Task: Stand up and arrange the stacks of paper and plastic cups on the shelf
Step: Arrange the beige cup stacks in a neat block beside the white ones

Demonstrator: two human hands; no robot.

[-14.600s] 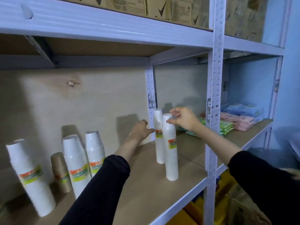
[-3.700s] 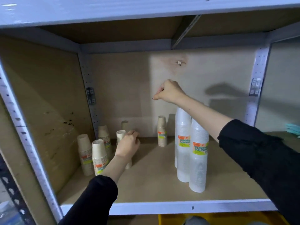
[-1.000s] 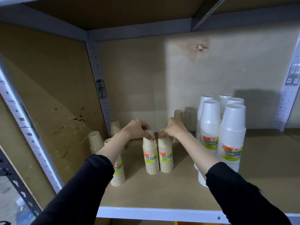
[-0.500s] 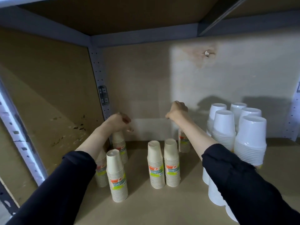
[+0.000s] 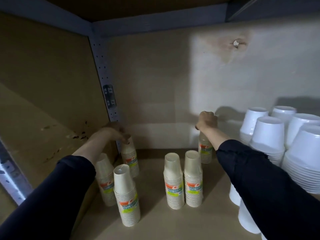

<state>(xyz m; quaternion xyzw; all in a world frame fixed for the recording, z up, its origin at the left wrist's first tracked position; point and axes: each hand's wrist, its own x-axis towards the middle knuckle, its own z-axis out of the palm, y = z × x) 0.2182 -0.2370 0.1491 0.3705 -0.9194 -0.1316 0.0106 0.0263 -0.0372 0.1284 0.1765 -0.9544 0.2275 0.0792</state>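
Observation:
Several beige paper cup stacks stand upright on the shelf board (image 5: 155,227). My left hand (image 5: 115,131) grips the top of a back-left paper stack (image 5: 130,157) by the corner post. My right hand (image 5: 207,121) is closed on the top of a back paper stack (image 5: 205,153) near the rear wall. Two paper stacks (image 5: 183,179) stand side by side in the middle. Another two paper stacks (image 5: 125,193) stand front left. Tall white plastic cup stacks (image 5: 270,135) crowd the right side, partly hidden by my right sleeve.
A perforated metal post (image 5: 105,87) runs up the back-left corner. Plywood panels close the left side (image 5: 43,84) and the rear (image 5: 173,84). The shelf above sits low overhead.
Both hands have dropped onto the tops of the two back paper stacks since half a second ago. The view has moved closer to the shelf.

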